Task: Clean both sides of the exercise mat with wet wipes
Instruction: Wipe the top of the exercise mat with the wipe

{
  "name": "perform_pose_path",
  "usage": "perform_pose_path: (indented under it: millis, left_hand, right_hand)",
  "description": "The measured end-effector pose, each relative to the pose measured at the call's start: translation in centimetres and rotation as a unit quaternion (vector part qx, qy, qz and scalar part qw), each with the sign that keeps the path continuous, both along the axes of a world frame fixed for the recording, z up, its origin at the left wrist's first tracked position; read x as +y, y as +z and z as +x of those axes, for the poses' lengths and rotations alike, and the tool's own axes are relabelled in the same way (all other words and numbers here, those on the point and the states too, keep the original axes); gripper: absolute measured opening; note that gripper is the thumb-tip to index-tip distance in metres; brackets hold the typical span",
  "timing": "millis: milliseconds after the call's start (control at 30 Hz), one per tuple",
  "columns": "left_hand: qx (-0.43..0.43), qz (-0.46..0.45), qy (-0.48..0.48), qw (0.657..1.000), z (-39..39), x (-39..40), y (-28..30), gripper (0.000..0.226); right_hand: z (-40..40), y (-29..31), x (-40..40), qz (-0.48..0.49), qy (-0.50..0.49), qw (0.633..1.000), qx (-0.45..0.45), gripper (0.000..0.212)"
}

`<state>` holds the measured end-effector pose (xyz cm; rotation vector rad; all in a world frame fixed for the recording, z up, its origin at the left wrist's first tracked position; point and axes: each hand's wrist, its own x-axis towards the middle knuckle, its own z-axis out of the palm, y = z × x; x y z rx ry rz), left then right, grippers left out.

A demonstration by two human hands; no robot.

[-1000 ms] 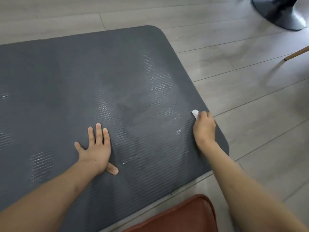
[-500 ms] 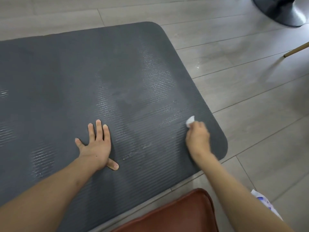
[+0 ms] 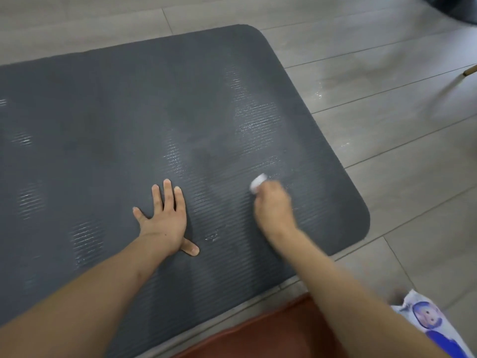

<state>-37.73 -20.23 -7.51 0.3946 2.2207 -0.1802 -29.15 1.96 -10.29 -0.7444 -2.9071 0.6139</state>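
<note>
A dark grey ribbed exercise mat [image 3: 108,130] lies flat on the floor and fills most of the view, with shiny wet streaks across it. My left hand [image 3: 165,218] presses flat on the mat near its front edge, fingers straight and spread. My right hand [image 3: 273,208], blurred by motion, holds a small white wet wipe [image 3: 258,182] bunched under its fingertips and rubs it on the mat to the right of the left hand. Only a corner of the wipe shows past the fingers.
Grey wood-look floor [image 3: 400,140] surrounds the mat at the back and right. A reddish-brown cushion [image 3: 271,337] lies at the bottom edge under my right forearm. A white and blue printed pack [image 3: 428,321] lies at the bottom right. A wooden leg tip [image 3: 469,70] shows far right.
My right hand has slid the wipe leftward from the mat's right edge toward its middle. My left hand has stayed flat in place. The camera has tilted, which brings the printed pack into view.
</note>
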Motion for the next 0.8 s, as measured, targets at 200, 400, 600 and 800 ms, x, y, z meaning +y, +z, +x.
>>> perform_pose_path:
  millis: [200,400,600,800]
  left_hand:
    - [0.007,0.007,0.001,1.0,0.2,-0.2,0.1,0.164]
    - [0.013,0.01,-0.002,1.0,0.3,-0.2,0.2,0.165]
    - [0.023,0.02,-0.003,1.0,0.4,-0.4,0.3,0.163]
    - [0.029,0.017,-0.006,0.999,0.5,-0.3,0.0,0.164]
  right_hand:
    - [4.7,-0.5,1.8,0.047,0.155,0.985,-0.052,0.025]
    - [5.2,1.3,4.7,0.052,-0.087,0.992,-0.075,0.02]
    - [9.4,1.1,-3.6,-0.03,0.236,0.966,-0.1,0.018]
    - [8.2,2.5,10.8,0.075,-0.131,0.98,-0.133,0.019]
